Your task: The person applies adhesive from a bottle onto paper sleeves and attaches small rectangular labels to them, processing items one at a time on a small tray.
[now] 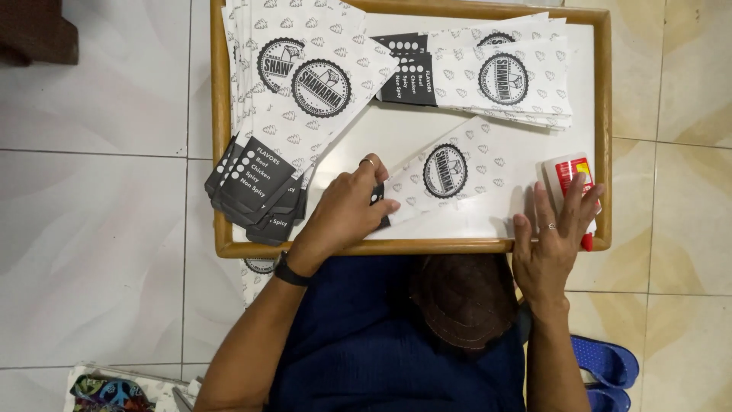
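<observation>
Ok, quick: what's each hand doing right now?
Left hand: closed on the dark end of the printed paper wrapper.
Right hand: open, fingers spread, resting on the glue bottle.

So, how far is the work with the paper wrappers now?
Finished-looking wrappers lie stacked at the top right of the tray: stack of folded wrappers. One wrapper is in hand: the left hand pinches its dark end, while the right hand presses its other end beside the glue bottle. A fanned pile of flat wrappers at the left looks left to do.
</observation>
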